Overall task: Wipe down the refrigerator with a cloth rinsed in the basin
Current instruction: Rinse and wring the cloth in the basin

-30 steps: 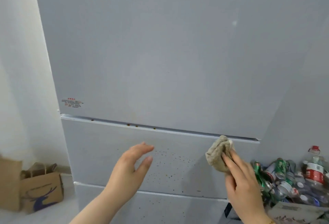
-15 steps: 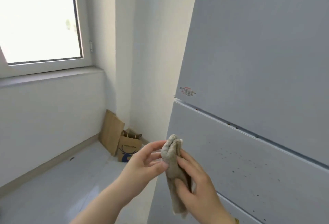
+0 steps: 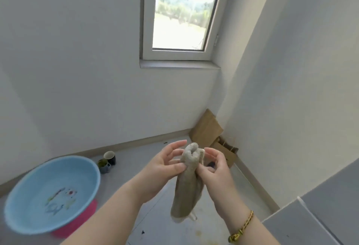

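A beige-grey cloth (image 3: 188, 182) hangs in front of me, bunched at the top and drooping below. My left hand (image 3: 166, 166) pinches its upper left side, and my right hand (image 3: 214, 169) grips its upper right side. The light blue basin (image 3: 52, 194) stands on the floor at the lower left, on top of a pink basin (image 3: 77, 223). Only a grey corner of the refrigerator (image 3: 318, 211) shows at the lower right.
Two small cups (image 3: 107, 162) stand on the floor by the wall behind the basin. Brown paper bags (image 3: 210, 134) lean in the room corner under the window (image 3: 180, 15). Grey floor lies between the basin and the refrigerator.
The view has swung left from the refrigerator front to the basin and window. The cloth left the door, and my left hand has joined the right in holding it.
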`<state>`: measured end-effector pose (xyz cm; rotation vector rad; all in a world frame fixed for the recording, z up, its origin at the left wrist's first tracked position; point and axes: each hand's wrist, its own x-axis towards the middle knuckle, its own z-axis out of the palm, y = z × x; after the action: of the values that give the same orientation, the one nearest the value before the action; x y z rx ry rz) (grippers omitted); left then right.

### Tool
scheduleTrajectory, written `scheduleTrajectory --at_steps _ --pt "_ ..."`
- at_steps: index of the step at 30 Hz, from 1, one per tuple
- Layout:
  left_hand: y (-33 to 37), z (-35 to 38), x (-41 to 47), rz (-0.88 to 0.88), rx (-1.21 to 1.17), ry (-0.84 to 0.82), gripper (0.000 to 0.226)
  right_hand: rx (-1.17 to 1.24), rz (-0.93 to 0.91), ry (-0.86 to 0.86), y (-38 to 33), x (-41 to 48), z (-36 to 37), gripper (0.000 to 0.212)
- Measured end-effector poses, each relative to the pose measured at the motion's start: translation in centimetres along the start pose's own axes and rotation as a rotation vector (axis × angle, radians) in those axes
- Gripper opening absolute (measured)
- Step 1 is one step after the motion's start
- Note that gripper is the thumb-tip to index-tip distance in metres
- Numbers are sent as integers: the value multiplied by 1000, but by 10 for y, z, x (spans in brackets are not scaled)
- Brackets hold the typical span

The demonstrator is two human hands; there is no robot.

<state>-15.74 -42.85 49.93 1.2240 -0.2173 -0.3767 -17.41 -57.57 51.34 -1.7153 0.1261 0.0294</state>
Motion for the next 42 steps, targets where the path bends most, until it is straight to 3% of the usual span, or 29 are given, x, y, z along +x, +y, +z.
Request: scheduleTrajectory --at_steps 2,4,6,13,23,27,29,32,35,38,42 --pt "9 -43 -6 -17 -5 60 56 -27 22 -102 -3 19 43 38" --pt "14 -99 -15 -34 7 120 57 -71 33 -223 -1 44 100 29" --pt "19 -122 -17 -91 38 136 53 -33 17 -231 -2 52 122 23" --pt "1 -259 -20 -115 68 563 34 49 73 -362 45 127 260 22" --pt "-73 -396 -39 -151 341 956 55 -90 34 -688 145 202 396 21" --pt "-138 -464 -52 -301 599 1124 26 -112 178 -727 213 228 449 12" --pt "-174 -496 -54 -350 698 1187 37 -72 344 -742 248 238 475 11" --pt "-239 -544 -53 -341 402 1242 39 11 547 -700 318 248 515 13" --pt "-293 -579 -45 -282 -34 1274 19 24 622 -631 380 259 547 11" --pt "-346 -617 -31 -317 -40 1401 16 -61 538 -601 431 272 572 15" --pt "-404 -662 -8 -438 202 1491 27 -204 392 -608 490 283 603 21"
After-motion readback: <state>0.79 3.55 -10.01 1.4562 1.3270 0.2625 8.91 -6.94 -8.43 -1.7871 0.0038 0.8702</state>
